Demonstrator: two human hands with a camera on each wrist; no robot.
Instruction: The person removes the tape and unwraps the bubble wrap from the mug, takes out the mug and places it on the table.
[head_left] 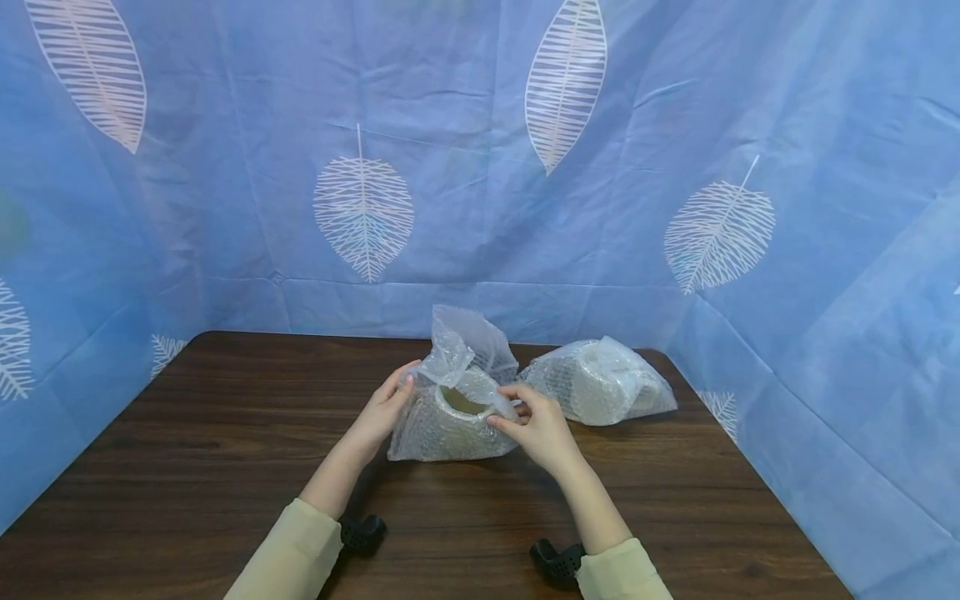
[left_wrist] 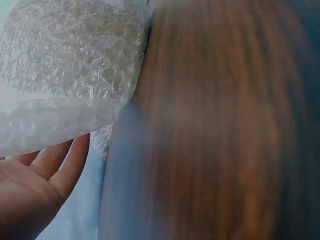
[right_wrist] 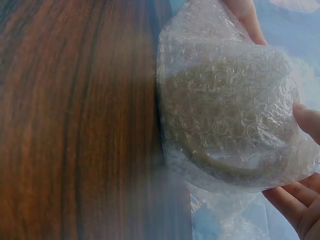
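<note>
In the head view a bubble-wrap bag stands on the table with its loose upper end raised. Through the wrap shows a rounded thing with a round, yellowish-brown mouth; its kind is unclear. My left hand grips the bag's left edge, thumb in front and fingers behind. On the other side my right hand holds the bag between thumb and fingers, near the round mouth. In the right wrist view a curved olive band shows through the bubble wrap. The left wrist view shows left-hand fingers under the bag's edge.
A second bubble-wrapped bundle lies on the dark wooden table, at the back right just beyond my right hand. A blue leaf-patterned curtain hangs behind and beside the table. Black devices sit at both wrists.
</note>
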